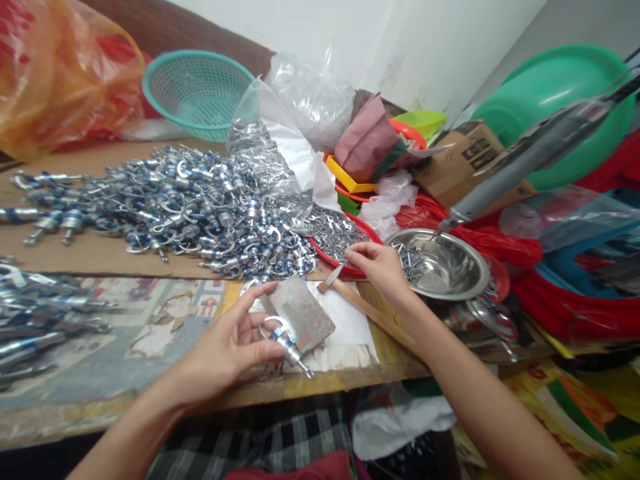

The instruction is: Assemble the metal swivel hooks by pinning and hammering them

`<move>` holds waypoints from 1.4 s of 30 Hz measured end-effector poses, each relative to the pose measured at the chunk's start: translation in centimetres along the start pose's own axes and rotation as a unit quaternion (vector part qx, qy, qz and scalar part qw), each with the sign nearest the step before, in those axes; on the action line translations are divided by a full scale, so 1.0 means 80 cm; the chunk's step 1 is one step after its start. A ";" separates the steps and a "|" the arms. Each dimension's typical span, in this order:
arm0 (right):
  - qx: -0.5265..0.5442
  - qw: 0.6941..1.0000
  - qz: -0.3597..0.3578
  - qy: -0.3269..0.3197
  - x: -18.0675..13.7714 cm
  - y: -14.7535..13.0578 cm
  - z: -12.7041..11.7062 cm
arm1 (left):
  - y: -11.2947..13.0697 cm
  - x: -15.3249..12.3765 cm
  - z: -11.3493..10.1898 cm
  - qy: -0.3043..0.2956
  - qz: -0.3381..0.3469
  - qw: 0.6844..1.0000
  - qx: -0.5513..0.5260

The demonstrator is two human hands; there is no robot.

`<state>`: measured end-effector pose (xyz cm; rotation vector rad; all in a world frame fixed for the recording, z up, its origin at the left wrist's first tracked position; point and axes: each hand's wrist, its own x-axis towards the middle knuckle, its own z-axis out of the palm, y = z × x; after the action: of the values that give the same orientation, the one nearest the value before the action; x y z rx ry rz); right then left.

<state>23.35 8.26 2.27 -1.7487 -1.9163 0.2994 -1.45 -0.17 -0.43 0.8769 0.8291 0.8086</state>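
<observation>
My left hand point(227, 347) is closed on a silver metal fitting with a blue band and a curved hook point(290, 343), held between thumb and fingers. Its pointed end aims toward the table's front edge. A flat grey metal block point(306, 312) lies just behind the fitting, on white paper, by my left fingertips. My right hand point(383, 270) pinches at the edge of a red tray point(373, 233) full of small metal pins point(335, 230); what sits between its fingertips is too small to make out. A wooden-handled hammer point(373, 313) lies under my right forearm.
A large heap of similar fittings point(200, 200) covers cardboard at the back, with another pile point(45, 320) at left. A steel bowl point(477, 267) with pins stands at right, below a grey tool point(525, 160). Behind are a turquoise basket point(200, 90) and plastic bags point(315, 93).
</observation>
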 end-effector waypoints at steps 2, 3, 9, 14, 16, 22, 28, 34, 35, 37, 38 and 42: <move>0.107 0.991 -0.058 -0.065 -0.035 -0.036 -0.001 | 0.001 0.000 0.001 -0.003 0.001 1.000 -0.004; 0.146 0.978 -0.103 -0.111 -0.050 -0.052 -0.002 | 0.001 0.001 0.002 -0.006 0.002 1.000 -0.006; 0.095 0.937 -0.246 -0.229 -0.082 -0.093 0.010 | 0.000 0.003 0.001 -0.019 0.006 1.000 -0.009; 0.097 0.940 -0.251 -0.211 -0.077 -0.093 0.032 | -0.004 0.003 -0.002 -0.029 0.008 0.999 -0.010; 0.119 0.945 -0.236 -0.192 -0.082 -0.094 0.037 | -0.004 0.003 -0.002 -0.030 0.008 0.999 -0.012; 0.189 0.973 -0.121 0.051 -0.095 -0.052 0.017 | -0.002 0.002 0.000 -0.007 -0.001 1.000 -0.017; -0.136 0.990 -0.028 -0.019 -0.103 0.041 -0.016 | 0.001 0.001 0.001 -0.013 0.001 1.000 0.009; -0.136 0.990 -0.025 -0.016 -0.113 0.030 -0.008 | 0.002 0.003 0.001 0.007 0.007 0.999 0.052; -0.093 0.995 -0.043 0.022 -0.113 0.014 -0.006 | 0.002 0.004 0.000 0.003 0.007 0.998 0.056; 0.011 0.994 -0.082 0.068 -0.113 -0.024 -0.001 | 0.002 0.004 -0.001 -0.007 0.007 0.998 0.058; 0.054 0.991 -0.101 0.068 -0.113 -0.043 0.004 | 0.002 0.004 -0.002 -0.011 0.008 0.998 0.059; 0.076 0.987 -0.144 -0.012 -0.115 -0.099 0.029 | 0.003 0.003 -0.002 -0.019 0.022 0.998 0.058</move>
<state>15.62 -1.34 2.11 -1.3556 -2.0714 0.3516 -1.50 0.19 -0.36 1.0143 0.8323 0.7865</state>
